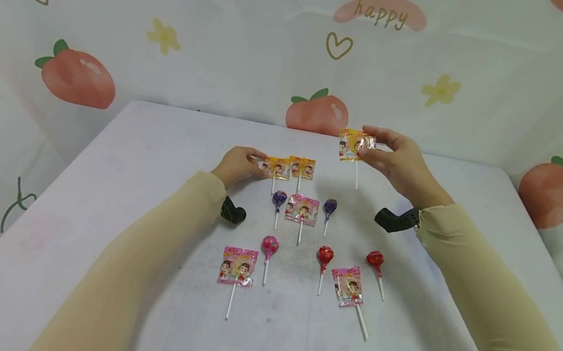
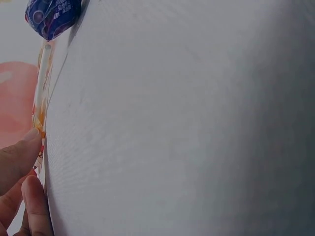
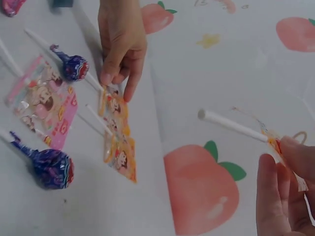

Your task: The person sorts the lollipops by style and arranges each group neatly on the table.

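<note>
Clock directions are taken in the head view about the central pink-bagged lollipop (image 1: 302,210). At ten, the left hand (image 1: 240,167) is found with thumb and fingers narrowed, pinching the edge of a first yellow-bagged lollipop (image 1: 276,168) on the tabletop (image 1: 165,336). Toward seven, a lower pink-bagged lollipop (image 1: 237,266) and a pink round lollipop (image 1: 270,244) are noted; at nine, a blue lollipop (image 1: 279,199). At twelve, a second yellow-bagged lollipop (image 1: 304,168) is met, adjoining the first. At three, another blue lollipop (image 1: 330,207) is recorded. At one, a third yellow-bagged lollipop (image 1: 349,144) is held up, pinched by the right hand (image 1: 403,166) at two. Only in the head view are a red lollipop (image 1: 325,254) and a tilted pink-bagged lollipop (image 1: 347,285), both toward five, and a second red lollipop (image 1: 375,259), near four, shown; only in the right wrist view is the held-up stick's end face seen. The far edge (image 1: 246,120) is overlapped by the third bag; whether it is physically crossed cannot be told. Room for moving is offered by broad tabletop outside both forearms.
</note>
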Action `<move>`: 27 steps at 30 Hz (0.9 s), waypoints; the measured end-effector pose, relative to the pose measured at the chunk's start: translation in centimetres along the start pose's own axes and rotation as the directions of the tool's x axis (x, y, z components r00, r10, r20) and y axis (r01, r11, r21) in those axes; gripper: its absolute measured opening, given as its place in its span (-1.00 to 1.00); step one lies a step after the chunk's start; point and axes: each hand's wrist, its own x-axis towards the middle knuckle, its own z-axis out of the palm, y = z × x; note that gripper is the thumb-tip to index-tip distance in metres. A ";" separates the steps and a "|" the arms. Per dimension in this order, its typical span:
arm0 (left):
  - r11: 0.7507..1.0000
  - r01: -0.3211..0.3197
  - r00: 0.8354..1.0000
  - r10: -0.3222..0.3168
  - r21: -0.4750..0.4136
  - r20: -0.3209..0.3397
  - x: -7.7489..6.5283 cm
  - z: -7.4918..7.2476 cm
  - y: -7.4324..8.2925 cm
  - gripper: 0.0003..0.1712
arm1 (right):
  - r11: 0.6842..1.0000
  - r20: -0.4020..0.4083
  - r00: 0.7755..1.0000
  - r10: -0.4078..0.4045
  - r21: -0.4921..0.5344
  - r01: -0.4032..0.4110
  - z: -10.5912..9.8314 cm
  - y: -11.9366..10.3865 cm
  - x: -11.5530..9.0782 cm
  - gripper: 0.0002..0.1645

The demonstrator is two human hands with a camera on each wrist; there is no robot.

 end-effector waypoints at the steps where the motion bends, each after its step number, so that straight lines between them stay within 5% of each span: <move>1: 1.000 -0.005 1.000 0.005 0.002 0.000 0.0 0.0 0.0 -0.40 | 1.000 -0.009 1.000 0.008 0.013 -0.008 0.1 -0.1 0.3 -0.30; 20: 0.999 0.037 0.999 -0.037 0.010 -0.008 -0.2 0.0 0.2 -0.41 | 0.983 -0.216 0.959 0.184 0.055 -0.176 1.9 2.9 5.7 -0.33; 27: 1.000 0.029 1.000 -0.029 -0.002 0.008 -0.1 -0.1 0.2 -0.40 | 0.975 -0.207 0.953 0.221 0.027 -0.220 2.1 4.9 6.8 -0.33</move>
